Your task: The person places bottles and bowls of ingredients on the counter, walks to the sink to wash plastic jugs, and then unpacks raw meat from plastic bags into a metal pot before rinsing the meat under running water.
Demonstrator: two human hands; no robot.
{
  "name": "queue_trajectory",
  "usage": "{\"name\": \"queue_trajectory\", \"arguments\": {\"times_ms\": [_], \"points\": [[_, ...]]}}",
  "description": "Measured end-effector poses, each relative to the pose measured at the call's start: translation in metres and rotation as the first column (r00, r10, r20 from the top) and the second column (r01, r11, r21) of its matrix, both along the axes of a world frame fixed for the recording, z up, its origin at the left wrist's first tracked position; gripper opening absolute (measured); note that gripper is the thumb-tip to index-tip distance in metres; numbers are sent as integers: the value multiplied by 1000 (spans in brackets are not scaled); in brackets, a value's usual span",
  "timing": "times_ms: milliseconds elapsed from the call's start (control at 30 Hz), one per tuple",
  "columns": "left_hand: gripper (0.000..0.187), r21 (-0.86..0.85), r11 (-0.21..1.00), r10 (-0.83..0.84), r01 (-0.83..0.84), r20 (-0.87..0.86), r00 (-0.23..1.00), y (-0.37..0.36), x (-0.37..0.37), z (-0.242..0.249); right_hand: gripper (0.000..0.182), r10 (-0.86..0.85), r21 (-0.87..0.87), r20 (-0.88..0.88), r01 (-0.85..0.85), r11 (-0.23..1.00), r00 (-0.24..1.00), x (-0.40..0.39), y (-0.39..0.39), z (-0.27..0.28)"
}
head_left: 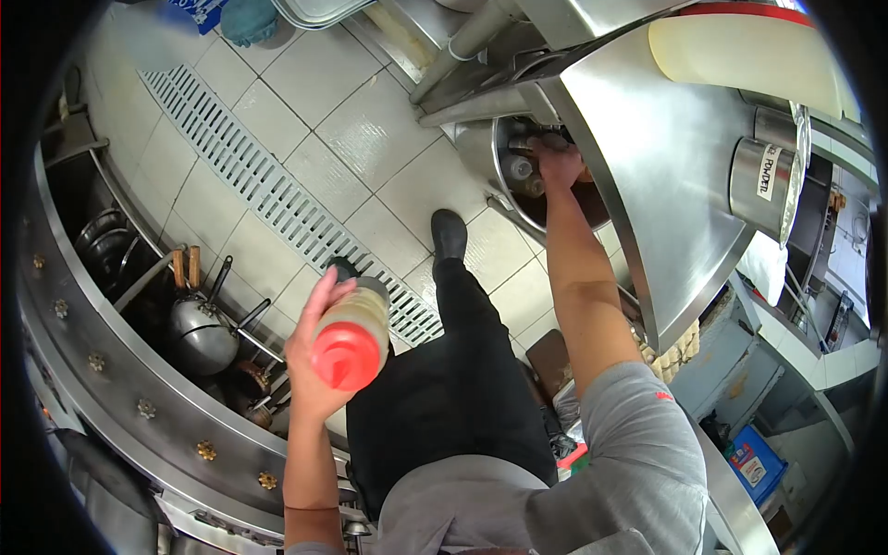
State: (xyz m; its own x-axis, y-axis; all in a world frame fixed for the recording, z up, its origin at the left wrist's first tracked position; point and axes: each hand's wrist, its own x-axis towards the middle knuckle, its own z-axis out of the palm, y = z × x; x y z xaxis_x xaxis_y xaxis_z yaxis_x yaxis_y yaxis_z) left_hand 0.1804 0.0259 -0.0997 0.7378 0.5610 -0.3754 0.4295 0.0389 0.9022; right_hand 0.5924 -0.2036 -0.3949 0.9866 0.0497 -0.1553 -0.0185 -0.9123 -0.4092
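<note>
My left hand [310,356] is wrapped round a squeeze bottle [350,338], which has a red cap and a clear body with pale contents. The cap faces up towards me. On the other side, my right hand [559,166] reaches down into a deep metal pot [483,153] on the floor beneath the steel counter. Its fingers are bent around something that I cannot make out. Close beside them in the pot lie clear bottles or jars [521,171]. The far part of the pot is hidden by the counter.
The steel counter [647,139] overhangs the pot and carries a labelled metal tin [763,180] and a pale container with a red rim [749,55]. At left, pans [203,338] sit on a low rack below the curved range [120,370]. A drain grate [277,199] crosses the tiled floor.
</note>
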Motion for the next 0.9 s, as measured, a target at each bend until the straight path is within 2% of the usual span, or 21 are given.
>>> {"name": "queue_trajectory", "arguments": {"times_ms": [33,100,167,200,233,300,333,367,400,433,533,567,633,700,767,867,900], "points": [[103,-50,999,14,-14,4,1000,2,-4,5,69,8,-82,-40,-11,997,999,-8,7,14],[103,-45,999,30,-29,24,999,7,-1,21,67,12,-237,-113,-39,971,994,-28,19,50],[103,-1,1000,2,-2,72,997,17,5,41,68,220,-126,1,-218,968,975,-52,6,68],[103,16,1000,2,-4,104,995,20,8,49,69,252,-66,33,-250,966,967,-76,0,91],[103,33,999,2,-7,138,990,24,13,57,65,309,32,258,-328,944,915,-92,-4,110],[102,47,999,1,-10,191,982,31,27,78,46,365,12,407,-405,914,837,-122,-1,176],[102,63,998,-16,3,207,978,34,35,91,64,373,-13,313,-388,921,873,-139,-11,198],[102,81,997,-32,14,220,975,37,41,103,68,373,39,384,-418,907,845,-155,-18,214],[101,101,995,-47,24,231,972,39,48,115,73,351,86,306,-393,915,885,-173,-20,242],[101,76,997,-34,13,281,959,39,58,127,76,385,119,387,-459,880,838,-182,-20,270],[101,136,988,-108,69,302,947,41,88,165,73,390,198,300,-457,867,871,-205,-29,359],[100,184,982,-99,32,370,924,38,102,174,71,405,242,274,-471,848,872,-209,-31,389],[98,177,983,-125,57,402,907,35,127,192,67,438,324,232,-494,807,868,-208,-38,446],[94,143,987,-123,71,397,909,25,155,210,66,443,437,134,-454,776,886,-193,-54,493],[93,215,968,-206,130,381,902,20,188,217,64,431,524,43,-387,758,902,-176,-69,539],[90,265,954,-240,142,390,889,6,236,212,66,430,519,160,-447,729,888,-142,-83,590],[88,273,953,-238,132,401,885,2,252,208,66,448,443,215,-496,747,868,-127,-83,605]]}}
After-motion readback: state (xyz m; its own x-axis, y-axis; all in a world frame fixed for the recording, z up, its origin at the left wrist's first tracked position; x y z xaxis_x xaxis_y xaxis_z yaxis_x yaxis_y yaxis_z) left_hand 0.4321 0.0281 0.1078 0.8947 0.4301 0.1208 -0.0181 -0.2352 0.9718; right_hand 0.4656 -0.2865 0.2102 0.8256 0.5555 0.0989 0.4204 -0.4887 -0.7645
